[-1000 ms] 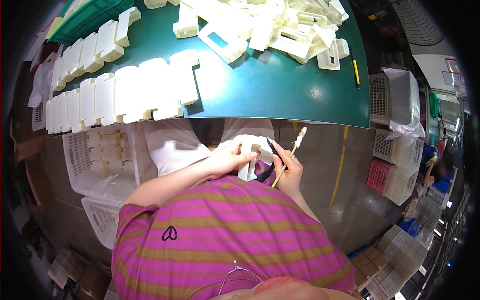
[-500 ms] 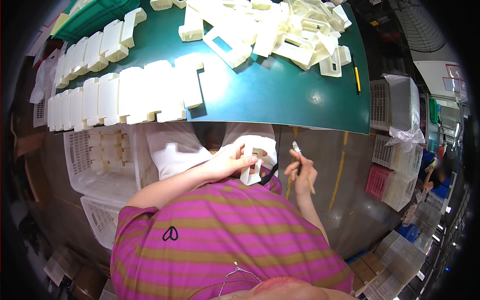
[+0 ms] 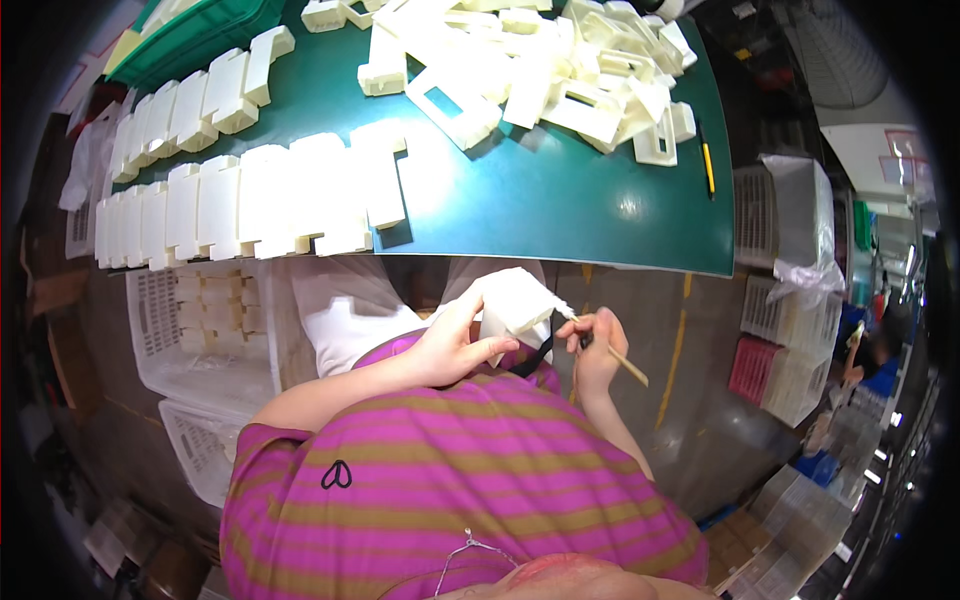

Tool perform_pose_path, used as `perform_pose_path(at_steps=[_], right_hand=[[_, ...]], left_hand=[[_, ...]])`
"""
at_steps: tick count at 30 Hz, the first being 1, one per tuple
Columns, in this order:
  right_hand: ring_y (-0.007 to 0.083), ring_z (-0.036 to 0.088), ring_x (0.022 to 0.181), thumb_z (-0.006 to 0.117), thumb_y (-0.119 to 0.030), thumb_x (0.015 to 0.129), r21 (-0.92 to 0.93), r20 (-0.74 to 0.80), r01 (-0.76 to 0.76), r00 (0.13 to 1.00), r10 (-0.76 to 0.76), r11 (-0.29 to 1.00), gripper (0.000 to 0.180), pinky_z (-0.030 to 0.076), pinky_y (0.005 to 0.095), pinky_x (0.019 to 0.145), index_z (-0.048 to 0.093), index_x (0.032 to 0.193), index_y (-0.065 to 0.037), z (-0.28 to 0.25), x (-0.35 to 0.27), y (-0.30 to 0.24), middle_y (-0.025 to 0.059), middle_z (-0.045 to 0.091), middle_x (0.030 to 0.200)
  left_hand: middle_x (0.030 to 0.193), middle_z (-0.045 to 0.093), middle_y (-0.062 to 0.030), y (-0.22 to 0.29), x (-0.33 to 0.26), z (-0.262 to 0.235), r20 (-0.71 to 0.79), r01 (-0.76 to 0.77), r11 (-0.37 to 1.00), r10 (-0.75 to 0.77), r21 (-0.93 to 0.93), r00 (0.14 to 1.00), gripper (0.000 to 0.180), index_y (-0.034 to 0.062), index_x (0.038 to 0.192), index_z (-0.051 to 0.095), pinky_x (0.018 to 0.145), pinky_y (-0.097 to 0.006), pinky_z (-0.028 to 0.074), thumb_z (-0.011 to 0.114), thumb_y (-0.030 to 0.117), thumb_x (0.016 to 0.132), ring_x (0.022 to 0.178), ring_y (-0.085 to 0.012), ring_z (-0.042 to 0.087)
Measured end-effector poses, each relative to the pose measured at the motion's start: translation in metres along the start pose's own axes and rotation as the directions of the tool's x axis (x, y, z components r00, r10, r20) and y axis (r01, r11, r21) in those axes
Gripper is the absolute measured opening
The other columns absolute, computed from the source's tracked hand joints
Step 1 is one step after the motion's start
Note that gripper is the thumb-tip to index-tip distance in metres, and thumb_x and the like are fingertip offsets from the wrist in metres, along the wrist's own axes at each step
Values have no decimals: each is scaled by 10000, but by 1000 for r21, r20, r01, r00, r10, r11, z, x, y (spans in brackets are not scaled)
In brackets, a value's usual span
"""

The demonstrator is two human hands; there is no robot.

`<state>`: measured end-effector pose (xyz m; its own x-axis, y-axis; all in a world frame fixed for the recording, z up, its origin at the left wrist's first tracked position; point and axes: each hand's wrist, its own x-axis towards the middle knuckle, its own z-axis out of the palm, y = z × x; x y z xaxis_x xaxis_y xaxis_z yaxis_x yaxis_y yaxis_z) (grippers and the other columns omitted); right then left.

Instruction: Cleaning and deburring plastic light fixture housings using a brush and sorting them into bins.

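In front of my lap, my left hand [image 3: 458, 342] grips a white plastic housing [image 3: 516, 296], fingers behind it and thumb along its near side. A smooth closed face of the housing is turned up. Just right of it, my right hand [image 3: 598, 350] pinches a thin wooden-handled brush [image 3: 630, 372]. The brush's white, frayed-looking tip is at the housing's right edge; whether it touches cannot be made out. A black strap hangs beneath the housing, by my lap.
On the green table [image 3: 470, 220], similar housings [image 3: 215, 195] stand in two rows at left; a loose heap of housings [image 3: 560, 75] lies at the back. A yellow-and-black pen [image 3: 708, 168] sits near the right edge. Crates [image 3: 200, 375] flank me, one holding pale parts.
The housing has turned from showing its rectangular opening to showing a closed face. My right hand has moved the brush tip left, up to the housing.
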<state>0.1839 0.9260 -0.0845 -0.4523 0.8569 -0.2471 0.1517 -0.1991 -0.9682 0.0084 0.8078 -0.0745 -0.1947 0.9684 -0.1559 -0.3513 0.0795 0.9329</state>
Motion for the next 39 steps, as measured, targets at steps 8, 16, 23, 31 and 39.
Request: perform_pose_path(at_steps=[8, 16, 23, 31, 39], right_hand=[[157, 557, 537, 326, -232, 970, 311, 101, 139, 979, -178, 940, 359, 397, 231, 460, 460, 719, -13, 9, -2, -25, 145, 573, 638], [151, 528, 479, 353, -245, 958, 315, 123, 137, 975, -184, 939, 369, 381, 216, 416, 437, 673, -26, 18, -5, -30, 153, 564, 593], [173, 456, 383, 355, -260, 952, 477, 68, -28, 998, -5, 878, 366, 338, 227, 373, 415, 642, -75, 17, 30, -33, 96, 456, 500], [167, 323, 286, 253, -272, 959, 538, 750, -492, 650, -122, 684, 402, 316, 289, 359, 433, 625, -139, 2, 30, -15, 60, 393, 346], [86, 229, 310, 251, -297, 982, 701, 483, -508, 854, 191, 501, 421, 196, 213, 299, 408, 631, -125, -4, 52, -26, 24, 352, 411]], left_hand=[[1155, 495, -100, -12, -4, -2, -84, 62, 981, -47, 186, 995, 614, 34, 1303, 321, 786, -299, 444, 657, 93, 792, 968, -165, 516], [1254, 434, -116, -6, -7, -2, -22, 200, 979, -201, -24, 979, 678, 25, 1337, 274, 933, -337, 390, 655, 57, 778, 1151, -201, 439], [1278, 408, -93, -4, -1, -12, 131, 59, 997, -53, -41, 990, 707, 37, 1363, 231, 932, -346, 392, 634, 26, 782, 1190, -191, 394], [1161, 481, -83, 1, 1, -14, -105, -60, 995, 52, -76, 993, 657, 46, 1336, 247, 813, -297, 473, 637, 102, 811, 996, -166, 550], [975, 599, -151, 179, 42, -144, -233, -124, 493, 599, 861, 766, 559, 6, 1201, 417, 796, -330, 467, 687, 122, 725, 919, -251, 602]])
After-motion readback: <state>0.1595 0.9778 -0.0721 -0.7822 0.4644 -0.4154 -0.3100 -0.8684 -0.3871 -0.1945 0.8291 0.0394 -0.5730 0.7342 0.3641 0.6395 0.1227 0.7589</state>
